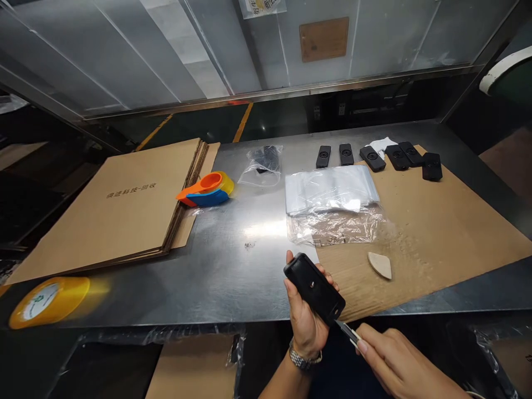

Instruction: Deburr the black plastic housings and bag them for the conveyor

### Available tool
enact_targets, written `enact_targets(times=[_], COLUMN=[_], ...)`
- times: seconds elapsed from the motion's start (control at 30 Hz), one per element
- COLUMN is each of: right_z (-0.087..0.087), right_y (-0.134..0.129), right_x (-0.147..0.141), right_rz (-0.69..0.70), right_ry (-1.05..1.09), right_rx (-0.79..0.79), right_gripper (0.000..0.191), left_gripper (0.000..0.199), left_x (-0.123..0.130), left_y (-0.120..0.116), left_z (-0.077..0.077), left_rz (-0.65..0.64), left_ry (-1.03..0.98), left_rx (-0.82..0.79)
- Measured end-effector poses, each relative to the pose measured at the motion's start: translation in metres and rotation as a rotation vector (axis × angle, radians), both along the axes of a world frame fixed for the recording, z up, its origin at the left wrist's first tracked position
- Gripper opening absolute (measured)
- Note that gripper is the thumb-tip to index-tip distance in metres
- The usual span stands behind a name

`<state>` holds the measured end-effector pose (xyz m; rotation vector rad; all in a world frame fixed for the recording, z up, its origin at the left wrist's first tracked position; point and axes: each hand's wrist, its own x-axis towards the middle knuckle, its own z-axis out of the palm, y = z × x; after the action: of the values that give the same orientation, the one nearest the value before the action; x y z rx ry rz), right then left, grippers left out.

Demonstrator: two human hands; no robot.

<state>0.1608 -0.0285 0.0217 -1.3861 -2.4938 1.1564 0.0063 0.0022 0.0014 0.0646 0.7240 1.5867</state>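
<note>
A black rectangular plastic casing [315, 288] with rounded corners rests tilted in my left hand [306, 321], fingers wrapped round its sides. It has a small bright mark near its middle and a small opening at its lower end. My right hand [394, 357] is closed round a utility knife [349, 333] with a pale handle. The blade tip is at the casing's lower end; whether it touches I cannot tell. Just beyond my hands lie a brown cardboard sheet [449, 221] and a fan-shaped beige piece [379, 265].
Several black casings [372, 158] lie along the back of the metal table [249, 277]. Clear plastic bags [332, 191] are stacked before them. Leftward are a bagged black item [266, 160], an orange-and-blue tape dispenser [206, 189], folded cardboard [124, 194] and a yellow tape roll [50, 301].
</note>
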Motion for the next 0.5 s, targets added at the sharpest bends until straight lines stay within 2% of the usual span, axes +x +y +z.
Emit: enact_targets(times=[0.33,0.5], right_z=[-0.0057,-0.0032], right_y=[-0.0056,-0.0051], right_x=[0.0002,-0.0024], right_rz=[0.046,0.053], right_ry=[-0.092,-0.101], right_rx=[0.042,0.019], right_gripper=[0.028,0.027], left_gripper=[0.043,0.043], left_x=[0.0040,0.0059], left_y=[-0.0018,-0.0027], left_z=[-0.0015,-0.0032], left_rz=[0.030,0.063], left_ry=[0.036,0.038], left_rx=[0.026,0.023])
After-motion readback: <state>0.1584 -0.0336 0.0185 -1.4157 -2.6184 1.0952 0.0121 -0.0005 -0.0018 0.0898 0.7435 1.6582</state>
